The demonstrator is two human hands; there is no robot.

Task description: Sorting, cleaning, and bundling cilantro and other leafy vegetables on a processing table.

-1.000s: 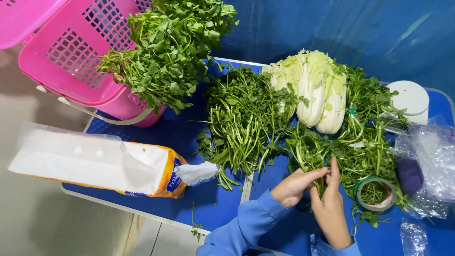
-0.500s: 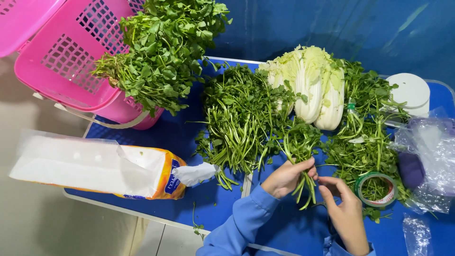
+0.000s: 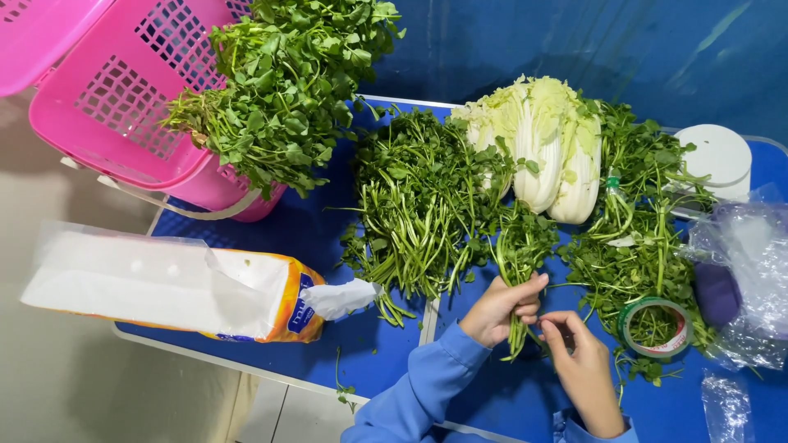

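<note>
Left hand (image 3: 499, 309) fisted round greens bunch (image 3: 519, 256) — upright

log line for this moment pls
left hand: grips small bunch of greens | right hand: at its stems | tape roll: right of hands | blue table

Two bare hands and blue sleeves

The left hand (image 3: 501, 308) and the right hand (image 3: 584, 371) wear no gloves and no rings. Each arm has a long, soft, light blue sleeve (image 3: 414, 394) with folds, ending in a snug cuff at the wrist.
</note>
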